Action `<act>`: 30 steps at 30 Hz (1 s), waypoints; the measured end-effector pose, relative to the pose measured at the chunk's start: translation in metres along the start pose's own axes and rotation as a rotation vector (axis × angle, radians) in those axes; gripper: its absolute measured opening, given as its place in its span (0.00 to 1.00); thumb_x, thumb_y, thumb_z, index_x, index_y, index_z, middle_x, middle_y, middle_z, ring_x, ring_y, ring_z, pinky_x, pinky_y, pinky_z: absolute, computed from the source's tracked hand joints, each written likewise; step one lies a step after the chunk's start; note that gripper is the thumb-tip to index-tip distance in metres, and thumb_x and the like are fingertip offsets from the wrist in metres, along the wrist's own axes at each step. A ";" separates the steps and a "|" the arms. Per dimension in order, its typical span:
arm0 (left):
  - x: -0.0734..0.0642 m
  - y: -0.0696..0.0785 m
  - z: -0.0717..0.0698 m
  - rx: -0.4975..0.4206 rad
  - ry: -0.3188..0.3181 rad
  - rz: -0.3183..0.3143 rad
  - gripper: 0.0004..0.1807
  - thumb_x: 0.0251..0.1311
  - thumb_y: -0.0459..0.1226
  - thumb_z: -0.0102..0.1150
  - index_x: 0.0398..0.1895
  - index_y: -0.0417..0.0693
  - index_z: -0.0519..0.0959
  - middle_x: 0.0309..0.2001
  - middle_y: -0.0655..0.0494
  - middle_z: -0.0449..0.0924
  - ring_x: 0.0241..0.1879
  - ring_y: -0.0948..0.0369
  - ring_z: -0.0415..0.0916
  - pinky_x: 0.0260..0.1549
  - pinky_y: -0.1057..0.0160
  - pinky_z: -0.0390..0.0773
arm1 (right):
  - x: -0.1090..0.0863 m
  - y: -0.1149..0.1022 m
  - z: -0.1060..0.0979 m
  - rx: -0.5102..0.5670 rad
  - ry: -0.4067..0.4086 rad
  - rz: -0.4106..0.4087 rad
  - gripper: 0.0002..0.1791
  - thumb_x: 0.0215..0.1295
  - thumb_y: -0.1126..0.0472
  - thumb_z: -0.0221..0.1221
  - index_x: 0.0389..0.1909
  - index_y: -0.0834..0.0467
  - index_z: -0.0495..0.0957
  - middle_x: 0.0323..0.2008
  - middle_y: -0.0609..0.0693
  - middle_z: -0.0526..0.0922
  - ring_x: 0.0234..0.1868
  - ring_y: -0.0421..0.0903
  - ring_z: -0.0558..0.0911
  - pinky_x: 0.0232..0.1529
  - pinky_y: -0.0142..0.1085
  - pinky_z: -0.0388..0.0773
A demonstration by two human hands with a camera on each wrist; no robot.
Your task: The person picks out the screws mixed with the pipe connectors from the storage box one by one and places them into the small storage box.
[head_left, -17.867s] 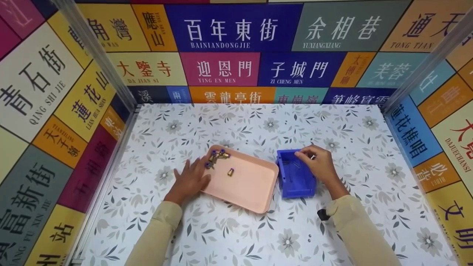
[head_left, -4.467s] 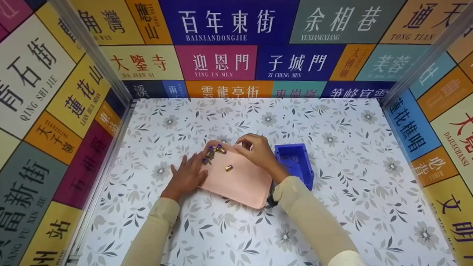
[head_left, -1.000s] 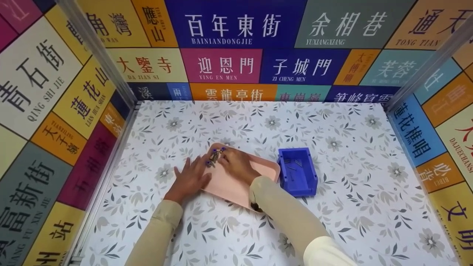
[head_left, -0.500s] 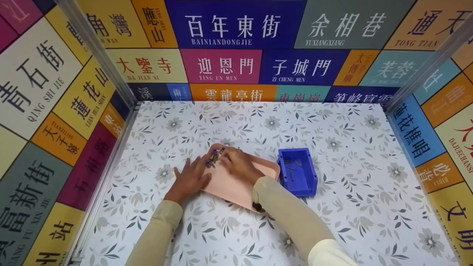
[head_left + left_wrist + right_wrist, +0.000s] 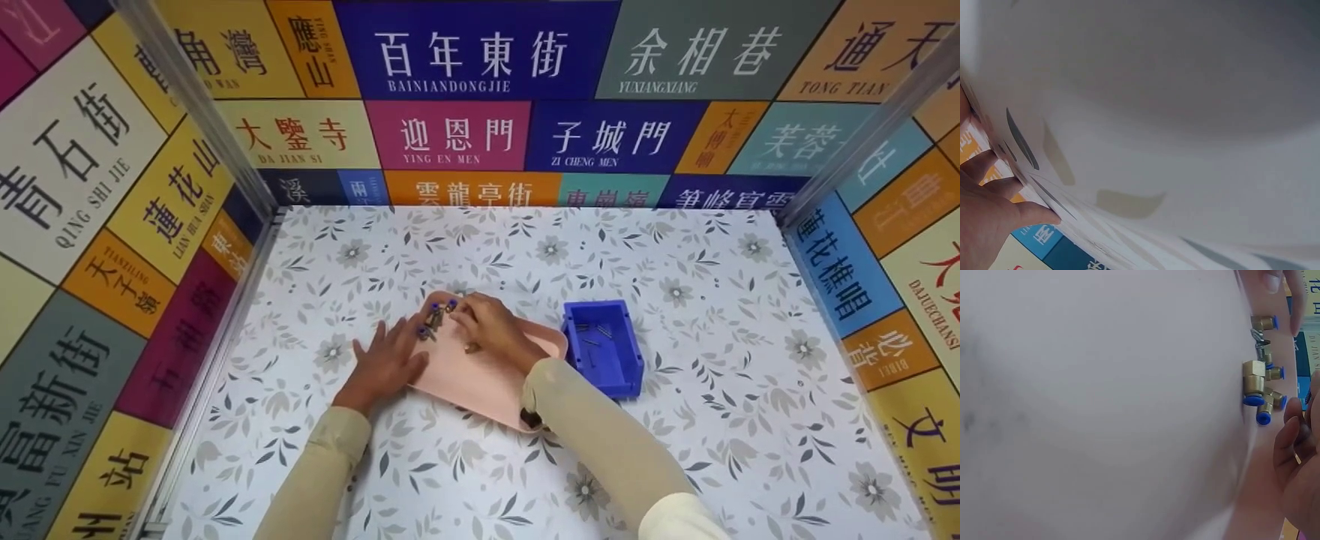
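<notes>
Work sits at the pink tray (image 5: 450, 379), which lies askew on the flowered tabletop (image 5: 645, 259). Brass fittings with blue ends (image 5: 1253, 379) cluster in its far left corner, a few silvery screws (image 5: 1260, 352) mixed among them. One loose fitting (image 5: 472, 347) sits apart from the heap, just under the right hand (image 5: 491, 328).

Left hand (image 5: 384, 366): fingers spread, resting at the tray's left edge, near the heap. Looks like a steadying hold.

Right hand: over the tray, fingers curled, thumb and forefinger close together beside the heap. Whether a piece is pinched between them, cannot tell; the fingertips are too small in the head view and partly cut off in the right wrist view.

Blue bin (image 5: 613, 388) stands just right of the tray. Several thin screws (image 5: 604, 331) lie scattered on its floor, well apart from the heap.

Step in hand, by judgement: fingertip work at the heap, handling one small piece at a time. The next move seems to call for a fine, sure pinch on a single screw, without dragging fittings along, then a clean lift past the loose fitting. Main risk: nudging that one, since it could roll.
</notes>
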State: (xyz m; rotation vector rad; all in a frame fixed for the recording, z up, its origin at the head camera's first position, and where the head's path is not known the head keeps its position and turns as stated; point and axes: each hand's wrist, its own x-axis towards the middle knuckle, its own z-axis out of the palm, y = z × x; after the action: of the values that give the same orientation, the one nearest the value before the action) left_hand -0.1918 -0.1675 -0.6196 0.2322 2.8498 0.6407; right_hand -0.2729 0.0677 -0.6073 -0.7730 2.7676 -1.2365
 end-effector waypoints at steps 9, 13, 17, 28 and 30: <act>0.002 0.002 0.000 0.016 -0.013 -0.018 0.38 0.76 0.61 0.39 0.83 0.73 0.41 0.83 0.50 0.49 0.81 0.35 0.38 0.65 0.16 0.35 | -0.003 -0.006 -0.015 0.034 0.083 -0.066 0.09 0.70 0.56 0.65 0.33 0.57 0.81 0.27 0.47 0.77 0.28 0.38 0.73 0.31 0.32 0.70; 0.002 0.002 -0.001 0.015 -0.019 -0.021 0.38 0.76 0.61 0.39 0.83 0.73 0.40 0.83 0.49 0.47 0.81 0.35 0.37 0.64 0.16 0.34 | -0.004 -0.008 -0.022 0.047 0.093 -0.081 0.11 0.71 0.54 0.64 0.33 0.58 0.81 0.27 0.48 0.76 0.28 0.38 0.71 0.30 0.30 0.68; 0.003 0.002 -0.001 0.006 -0.021 -0.026 0.38 0.76 0.60 0.39 0.83 0.75 0.39 0.83 0.50 0.47 0.81 0.36 0.36 0.65 0.17 0.32 | -0.004 -0.011 -0.028 0.054 0.102 -0.118 0.11 0.73 0.55 0.61 0.35 0.58 0.81 0.29 0.50 0.77 0.28 0.38 0.71 0.30 0.30 0.69; 0.002 0.004 0.001 -0.005 -0.024 -0.042 0.38 0.75 0.61 0.40 0.83 0.77 0.39 0.83 0.51 0.46 0.81 0.37 0.36 0.66 0.18 0.31 | -0.012 -0.017 -0.048 0.072 0.132 -0.152 0.08 0.73 0.54 0.61 0.37 0.54 0.82 0.31 0.47 0.75 0.30 0.39 0.73 0.32 0.32 0.72; 0.001 0.004 0.002 -0.004 -0.025 -0.045 0.38 0.75 0.61 0.40 0.83 0.77 0.39 0.83 0.51 0.46 0.81 0.36 0.36 0.66 0.18 0.31 | -0.015 -0.018 -0.051 0.082 0.133 -0.172 0.08 0.74 0.55 0.61 0.37 0.55 0.82 0.33 0.48 0.77 0.31 0.40 0.75 0.33 0.33 0.75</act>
State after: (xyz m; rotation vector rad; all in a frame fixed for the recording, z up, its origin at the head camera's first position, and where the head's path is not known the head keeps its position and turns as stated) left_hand -0.1919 -0.1633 -0.6198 0.1742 2.8210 0.6300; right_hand -0.2625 0.0997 -0.5620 -0.9747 2.7806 -1.4716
